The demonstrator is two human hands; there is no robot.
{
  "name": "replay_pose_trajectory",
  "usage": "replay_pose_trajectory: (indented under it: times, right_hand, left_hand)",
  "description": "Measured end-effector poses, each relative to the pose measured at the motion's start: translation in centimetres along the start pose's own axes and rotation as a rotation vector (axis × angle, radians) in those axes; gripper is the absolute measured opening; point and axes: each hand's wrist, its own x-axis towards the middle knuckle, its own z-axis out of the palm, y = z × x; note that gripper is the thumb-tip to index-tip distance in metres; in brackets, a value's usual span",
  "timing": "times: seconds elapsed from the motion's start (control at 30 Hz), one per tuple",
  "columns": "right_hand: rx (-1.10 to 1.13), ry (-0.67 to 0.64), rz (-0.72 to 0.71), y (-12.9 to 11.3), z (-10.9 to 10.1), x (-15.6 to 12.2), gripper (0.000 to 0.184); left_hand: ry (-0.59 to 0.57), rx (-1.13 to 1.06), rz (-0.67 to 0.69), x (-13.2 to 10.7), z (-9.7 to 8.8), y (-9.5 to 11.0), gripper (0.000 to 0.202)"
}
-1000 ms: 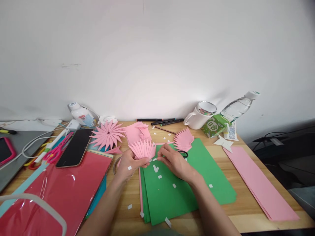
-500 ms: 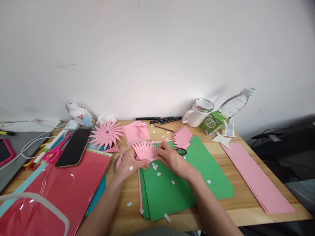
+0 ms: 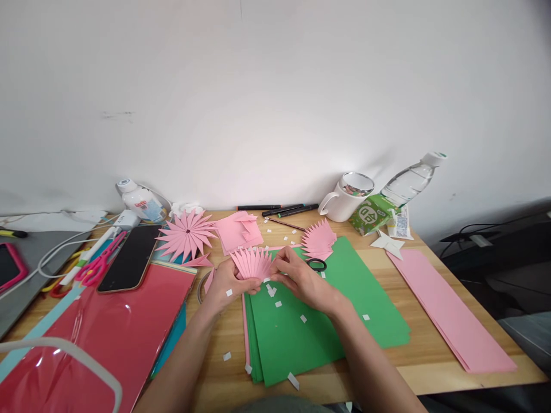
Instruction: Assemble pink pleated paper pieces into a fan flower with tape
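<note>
Between my hands is a pink folded-paper fan (image 3: 252, 262) with pointed tips facing away from me. My left hand (image 3: 224, 282) grips its left side and base, thumb across the front; a small white scrap sticks to the back of this hand. My right hand (image 3: 301, 278) pinches at the fan's lower right edge, where a bit of white shows by the fingertips. Below them lies a stack of green paper (image 3: 310, 327) with small white scraps (image 3: 278, 304) scattered over it. A black scissors handle (image 3: 317, 264) shows just beyond my right hand.
A finished pink paper pinwheel (image 3: 187, 232), a second pink fan (image 3: 319, 238) and pink squares (image 3: 232, 229) lie behind. At left are a phone (image 3: 129, 258), pink scissors (image 3: 100, 263) and red sheets (image 3: 120, 321). A mug (image 3: 344, 201), bottle (image 3: 408, 182) and pink strips (image 3: 451, 310) are right.
Almost nothing differs. My right fingertips have shifted very slightly at the fan's lower right edge; my left hand keeps its hold on the fan.
</note>
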Motion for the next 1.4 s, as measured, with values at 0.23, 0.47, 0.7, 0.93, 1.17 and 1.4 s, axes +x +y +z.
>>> replay_pose_trajectory:
  times: [0.23, 0.47, 0.7, 0.93, 1.17, 1.4]
  right_hand:
    - [-0.053, 0.007, -0.039, -0.45, 0.18, 0.08, 0.013]
    - [-0.078, 0.033, -0.053, -0.37, 0.34, 0.05, 0.012]
    - [-0.076, 0.04, -0.061, -0.35, 0.5, 0.11, 0.011]
    - [-0.074, 0.024, -0.058, -0.33, 0.47, 0.16, 0.011]
    - [-0.06, 0.03, -0.051, -0.18, 0.6, 0.07, 0.012]
    - [-0.083, 0.018, -0.038, -0.25, 0.54, 0.09, 0.012]
  left_hand:
    - [-0.052, -0.089, -0.01, 0.03, -0.18, -0.35, 0.042]
    - [-0.049, -0.073, -0.021, -0.05, -0.11, -0.19, 0.041]
    - [-0.059, -0.059, -0.013, 0.07, -0.11, -0.23, 0.039]
    - [-0.033, -0.039, -0.028, -0.15, 0.06, 0.25, 0.04]
    - [-0.039, -0.021, -0.017, -0.13, 0.04, 0.34, 0.037]
    - [-0.035, -0.002, -0.036, -0.11, 0.02, 0.27, 0.04]
